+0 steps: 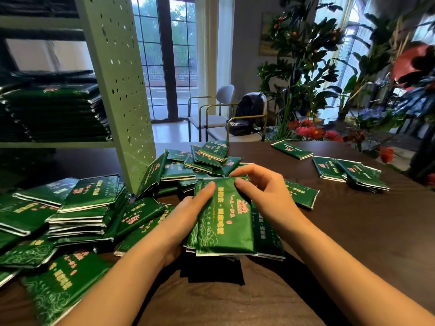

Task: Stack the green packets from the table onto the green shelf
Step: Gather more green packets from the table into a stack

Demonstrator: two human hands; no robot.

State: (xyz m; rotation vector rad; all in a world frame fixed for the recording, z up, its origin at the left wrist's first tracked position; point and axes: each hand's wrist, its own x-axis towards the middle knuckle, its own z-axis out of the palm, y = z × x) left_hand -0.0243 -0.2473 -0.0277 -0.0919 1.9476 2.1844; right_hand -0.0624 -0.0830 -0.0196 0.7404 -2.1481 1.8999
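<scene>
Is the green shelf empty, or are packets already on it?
Partly filled: a tall stack of green packets lies flat on the green shelf.

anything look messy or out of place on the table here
Yes: the loose packets in the middle of the table lie in a jumbled heap, and one packet leans tilted against the shelf. The stack on it looks neat.

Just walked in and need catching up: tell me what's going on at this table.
A person's left hand and right hand together hold a small bundle of green packets over the table. Many loose packets lie scattered around it. A stack already sits on the green shelf at left.
</scene>
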